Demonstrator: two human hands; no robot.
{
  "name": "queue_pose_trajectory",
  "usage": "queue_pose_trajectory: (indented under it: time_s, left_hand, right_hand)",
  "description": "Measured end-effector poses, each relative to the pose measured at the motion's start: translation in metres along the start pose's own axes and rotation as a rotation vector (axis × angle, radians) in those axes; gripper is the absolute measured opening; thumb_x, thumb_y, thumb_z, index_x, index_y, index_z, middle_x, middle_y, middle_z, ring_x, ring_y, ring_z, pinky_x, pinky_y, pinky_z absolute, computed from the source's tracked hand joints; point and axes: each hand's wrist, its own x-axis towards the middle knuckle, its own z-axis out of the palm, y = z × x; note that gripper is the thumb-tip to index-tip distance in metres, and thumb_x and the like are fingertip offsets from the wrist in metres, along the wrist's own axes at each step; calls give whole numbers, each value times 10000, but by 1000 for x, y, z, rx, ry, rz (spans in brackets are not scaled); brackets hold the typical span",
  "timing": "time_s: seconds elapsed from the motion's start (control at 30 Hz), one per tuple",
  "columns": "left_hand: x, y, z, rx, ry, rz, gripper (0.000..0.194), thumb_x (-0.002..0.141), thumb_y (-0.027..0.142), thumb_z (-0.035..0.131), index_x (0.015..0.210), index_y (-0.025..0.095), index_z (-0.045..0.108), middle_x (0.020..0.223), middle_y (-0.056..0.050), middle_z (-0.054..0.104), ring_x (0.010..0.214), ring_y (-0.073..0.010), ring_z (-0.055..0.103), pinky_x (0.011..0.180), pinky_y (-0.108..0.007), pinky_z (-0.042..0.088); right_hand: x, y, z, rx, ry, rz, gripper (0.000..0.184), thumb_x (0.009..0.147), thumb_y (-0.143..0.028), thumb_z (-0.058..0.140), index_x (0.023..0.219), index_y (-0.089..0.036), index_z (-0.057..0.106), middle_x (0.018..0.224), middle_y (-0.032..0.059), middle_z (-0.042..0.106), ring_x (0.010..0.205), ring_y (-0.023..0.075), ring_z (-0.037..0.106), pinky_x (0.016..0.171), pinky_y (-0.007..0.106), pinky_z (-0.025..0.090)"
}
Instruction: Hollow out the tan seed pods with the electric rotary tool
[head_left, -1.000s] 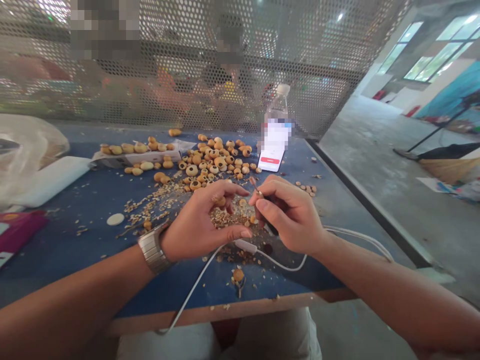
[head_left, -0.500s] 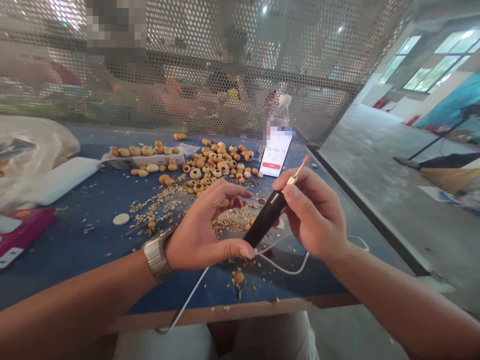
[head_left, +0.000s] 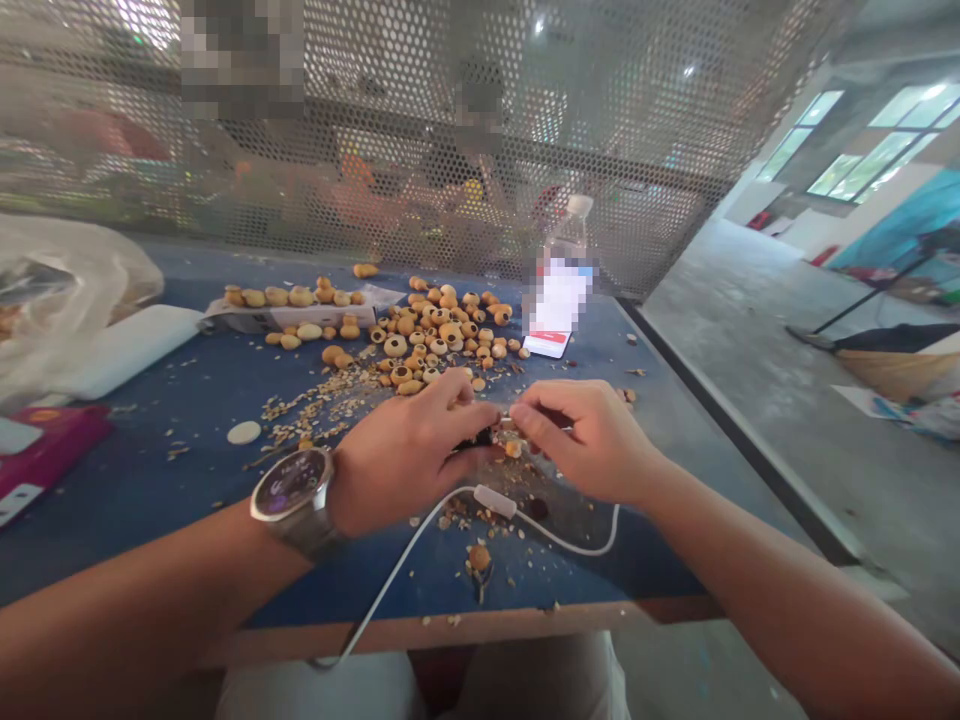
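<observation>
The person's left hand (head_left: 409, 450), with a round watch (head_left: 292, 487) on the wrist, has its fingers curled around a black tool (head_left: 482, 437), so most of it is hidden. The tool is in front of the person, between the two hands, over the blue table (head_left: 187, 570). The right hand (head_left: 592, 440) comes in from the other side — its thumb and finger are close together by the tool's thin end, but I can't tell if they are pinching it. A white cord (head_left: 401, 560) with a small white block (head_left: 495, 500) on it lies just below the hands. Past the hands sits a big heap of little brown gourds (head_left: 435, 325), many with round holes. A lit phone (head_left: 547, 342) leans by a clear bottle (head_left: 570, 235) — and pale crumbs (head_left: 322, 402) are scattered beside the heap.
</observation>
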Motion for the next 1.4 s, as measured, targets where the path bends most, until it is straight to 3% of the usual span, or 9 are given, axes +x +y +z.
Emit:
queue_pose_trajectory:
  time_s: [0.07,0.2,0.37,0.5,0.77,0.93,1.17,1.4]
  left_hand:
    - [-1,3,0,99,-69,-14,191,1054,392,553,1121,259,672,1060,-36,588,658,-139,561,552,-272,345]
    - [-2,8,-2,229,-150,25,222,1071,414,500,1090,273,671,1064,-29,608,622,-139,554,514,-281,278]
    - [1,6,-4,307,-122,109,257,1079,382,448,1027,257,667,1026,-29,630,624,-158,575,491,-291,260]
    - [2,7,-2,403,-96,79,229,1052,389,481,1013,246,655,984,-41,638,578,-171,554,484,-295,187]
    - [3,11,0,459,-200,25,206,979,401,552,915,213,607,871,-44,653,505,-172,533,515,-329,58]
    - [5,11,-4,433,-241,-11,243,973,416,473,914,230,619,896,-52,664,505,-192,546,517,-338,68]
    - [4,15,-3,427,-315,-74,271,987,411,466,936,236,667,910,-46,683,515,-189,580,487,-325,108]
    - [7,11,-8,424,-311,-47,263,994,396,489,919,230,679,886,-41,681,507,-203,585,472,-334,159]
  right_hand:
    - [1,1,0,-68,-127,5,409,1050,-448,544,768,-173,655,658,-27,593,629,100,508,590,273,333]
    - [5,7,0,83,-382,94,478,1075,-508,464,804,-175,675,658,-37,585,615,96,503,582,254,351]
    - [9,13,-1,198,-432,109,534,1048,-573,492,711,-169,584,642,-41,533,612,88,460,584,239,358]
    - [10,14,-1,252,-421,132,534,1046,-572,502,711,-165,587,624,-45,524,576,74,448,559,227,350]
    - [8,18,12,456,-608,306,591,1022,-674,447,861,-152,672,650,-24,548,547,90,483,515,226,395]
    - [6,18,17,498,-587,363,550,976,-681,545,834,-161,651,605,-49,528,493,70,458,480,209,354]
    - [6,21,27,611,-586,412,473,1012,-583,523,895,-152,681,619,-46,540,459,67,452,454,210,337]
    - [2,11,28,296,-354,191,378,1010,-428,580,756,-162,667,616,-41,545,558,81,458,527,223,339]
